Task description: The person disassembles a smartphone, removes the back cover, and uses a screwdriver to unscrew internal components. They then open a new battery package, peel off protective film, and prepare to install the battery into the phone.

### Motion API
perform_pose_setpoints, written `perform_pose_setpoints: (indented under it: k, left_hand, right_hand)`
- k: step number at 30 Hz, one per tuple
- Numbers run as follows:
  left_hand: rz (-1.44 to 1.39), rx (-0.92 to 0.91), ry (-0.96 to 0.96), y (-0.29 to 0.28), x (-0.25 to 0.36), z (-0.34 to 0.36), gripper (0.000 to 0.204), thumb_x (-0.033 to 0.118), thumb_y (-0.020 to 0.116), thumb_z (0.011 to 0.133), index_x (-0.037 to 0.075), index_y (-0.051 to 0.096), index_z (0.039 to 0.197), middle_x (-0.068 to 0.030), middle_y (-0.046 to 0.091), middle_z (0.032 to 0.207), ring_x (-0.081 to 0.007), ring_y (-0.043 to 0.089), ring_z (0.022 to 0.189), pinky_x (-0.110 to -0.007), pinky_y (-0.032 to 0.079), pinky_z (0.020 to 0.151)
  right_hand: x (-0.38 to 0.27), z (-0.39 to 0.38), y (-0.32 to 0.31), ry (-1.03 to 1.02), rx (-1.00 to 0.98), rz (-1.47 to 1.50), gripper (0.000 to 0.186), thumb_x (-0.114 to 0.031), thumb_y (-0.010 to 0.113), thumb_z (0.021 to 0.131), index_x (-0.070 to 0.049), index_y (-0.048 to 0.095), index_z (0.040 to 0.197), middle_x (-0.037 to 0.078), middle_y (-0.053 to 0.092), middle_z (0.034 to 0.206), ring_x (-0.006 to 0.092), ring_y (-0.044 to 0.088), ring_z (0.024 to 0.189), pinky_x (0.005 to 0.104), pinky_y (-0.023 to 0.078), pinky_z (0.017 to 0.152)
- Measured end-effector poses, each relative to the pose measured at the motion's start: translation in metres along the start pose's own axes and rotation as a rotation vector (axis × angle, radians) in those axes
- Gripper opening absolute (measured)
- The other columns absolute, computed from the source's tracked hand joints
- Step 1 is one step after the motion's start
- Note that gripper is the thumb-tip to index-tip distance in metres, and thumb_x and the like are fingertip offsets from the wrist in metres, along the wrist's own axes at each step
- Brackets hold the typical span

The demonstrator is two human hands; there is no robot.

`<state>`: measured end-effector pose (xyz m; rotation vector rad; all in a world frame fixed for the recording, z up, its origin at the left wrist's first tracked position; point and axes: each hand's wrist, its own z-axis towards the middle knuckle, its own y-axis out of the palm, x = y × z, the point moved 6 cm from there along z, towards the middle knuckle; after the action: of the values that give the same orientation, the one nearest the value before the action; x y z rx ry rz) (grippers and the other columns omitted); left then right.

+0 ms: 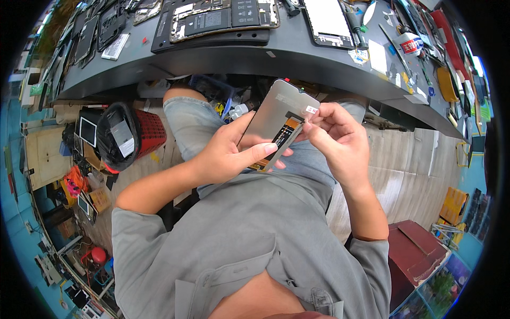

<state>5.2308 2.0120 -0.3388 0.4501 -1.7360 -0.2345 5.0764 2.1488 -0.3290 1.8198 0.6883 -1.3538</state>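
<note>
I hold a grey phone screen panel (276, 109) with its back toward me, above my lap. An orange and black flex strip (284, 132) runs down its middle. My left hand (226, 151) grips the panel's lower left edge, thumb lying across the lower end. My right hand (337, 141) pinches a small white tab (311, 110) at the panel's right edge between thumb and forefinger.
A dark curved workbench (276, 58) lies ahead, carrying opened phones (223, 18), a white screen panel (326, 21), tools and a small tape roll (410, 45). A red bin with a black liner (133, 135) stands at my left. A dark red box (417, 255) sits at my right.
</note>
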Motion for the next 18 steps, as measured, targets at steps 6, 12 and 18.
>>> perform_pose_setpoints:
  k: [6,12,18]
  left_hand:
    - [-0.043,-0.025,0.018,0.0003,-0.0026,-0.0012,0.051,0.005,0.055,0.116,-0.004,0.037,0.163,-0.0277,0.067,0.147,-0.0361,0.077,0.125,-0.052,0.069,0.100]
    - [-0.069,-0.037,-0.004,0.0024,-0.0053,-0.0018,0.049,0.006,0.055,0.116,-0.003,0.038,0.162,-0.0264,0.069,0.143,-0.0353,0.078,0.121,-0.052,0.069,0.098]
    - [-0.080,-0.064,-0.004,0.0027,-0.0056,-0.0023,0.051,0.010,0.056,0.117,-0.001,0.038,0.163,-0.0265,0.066,0.148,-0.0350,0.078,0.122,-0.052,0.070,0.097]
  right_hand:
    - [-0.0028,-0.0003,0.0032,-0.025,-0.002,-0.010,0.017,0.002,0.073,0.104,0.007,0.070,0.120,0.011,0.080,0.110,0.0159,0.080,0.097,0.0296,0.065,0.088]
    - [-0.0045,-0.0005,0.0034,-0.033,0.009,-0.026,0.013,0.002,0.074,0.104,0.007,0.069,0.116,0.010,0.080,0.105,0.0135,0.079,0.094,0.0297,0.066,0.086]
    - [-0.0078,0.0012,0.0045,-0.076,-0.023,-0.024,0.013,0.000,0.077,0.106,0.006,0.070,0.115,0.009,0.080,0.105,0.0136,0.078,0.093,0.0306,0.066,0.085]
